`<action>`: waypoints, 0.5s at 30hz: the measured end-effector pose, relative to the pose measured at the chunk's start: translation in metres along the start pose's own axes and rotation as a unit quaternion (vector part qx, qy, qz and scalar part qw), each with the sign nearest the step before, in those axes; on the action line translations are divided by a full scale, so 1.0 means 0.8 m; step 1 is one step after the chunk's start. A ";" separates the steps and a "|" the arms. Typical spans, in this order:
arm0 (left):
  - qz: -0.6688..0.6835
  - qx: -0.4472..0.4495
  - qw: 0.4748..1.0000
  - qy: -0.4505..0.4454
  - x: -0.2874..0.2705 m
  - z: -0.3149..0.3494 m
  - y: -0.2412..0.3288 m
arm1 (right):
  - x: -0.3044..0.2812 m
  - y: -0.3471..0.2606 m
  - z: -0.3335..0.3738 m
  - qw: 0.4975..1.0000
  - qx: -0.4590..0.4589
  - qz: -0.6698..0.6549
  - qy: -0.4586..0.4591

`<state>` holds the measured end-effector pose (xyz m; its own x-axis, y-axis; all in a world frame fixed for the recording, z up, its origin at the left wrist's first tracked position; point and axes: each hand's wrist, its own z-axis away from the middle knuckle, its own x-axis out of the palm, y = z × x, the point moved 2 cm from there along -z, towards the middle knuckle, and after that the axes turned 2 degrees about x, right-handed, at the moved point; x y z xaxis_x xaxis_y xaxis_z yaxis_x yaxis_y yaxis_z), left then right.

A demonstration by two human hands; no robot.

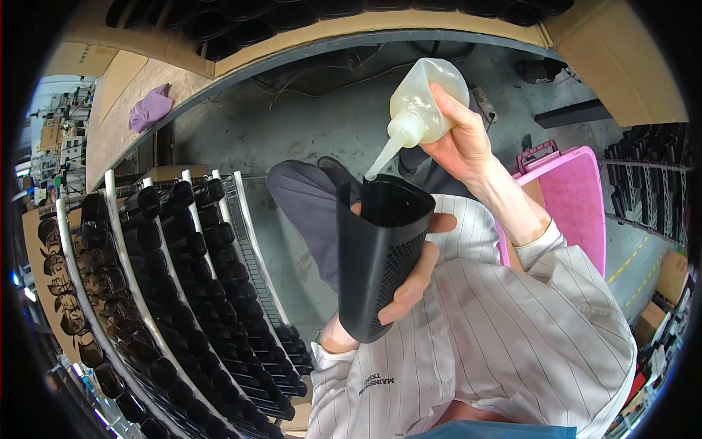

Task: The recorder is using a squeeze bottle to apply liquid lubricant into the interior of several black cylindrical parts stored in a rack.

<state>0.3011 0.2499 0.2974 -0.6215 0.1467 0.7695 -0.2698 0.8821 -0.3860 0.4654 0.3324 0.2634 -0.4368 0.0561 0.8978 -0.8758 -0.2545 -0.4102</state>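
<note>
My left hand [411, 284] is wrapped round a black hollow plastic housing [358, 271], its fingers showing along the perforated side. The housing stands roughly upright in front of my body with its open end up; part of the hand is hidden behind it. In my right hand [462, 143] is a translucent, pale yellowish squeeze bottle [431, 91], tipped with its nozzle pointing down and to the left. The nozzle tip is at the housing's top rim; whether it touches I cannot tell. No liquid can be made out leaving it.
At left, a rack [153, 307] with pale rails holds many black plastic parts. A pink bin [581, 197] stands at right. Ahead is a table edge [241, 69] with a cardboard box [351, 29] of black parts and a purple cloth [151, 107]. Another rack [647, 179] stands far right.
</note>
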 end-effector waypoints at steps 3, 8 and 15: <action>-0.013 -0.008 0.999 0.051 0.016 -0.001 -0.004 | -0.006 -0.003 0.005 1.000 -0.001 0.001 0.008; -0.030 -0.014 0.996 0.078 0.022 -0.003 -0.006 | -0.007 -0.002 0.005 1.000 -0.002 0.008 -0.004; -0.031 -0.021 0.999 0.036 0.023 -0.005 -0.005 | 0.007 -0.013 0.008 0.991 -0.072 0.101 0.042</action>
<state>0.2933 0.2507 0.3151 -0.5491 0.1225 0.8268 -0.2741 0.9081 -0.3165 0.4735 0.3296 0.2738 -0.6168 0.0993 0.7808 -0.7860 -0.1291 -0.6046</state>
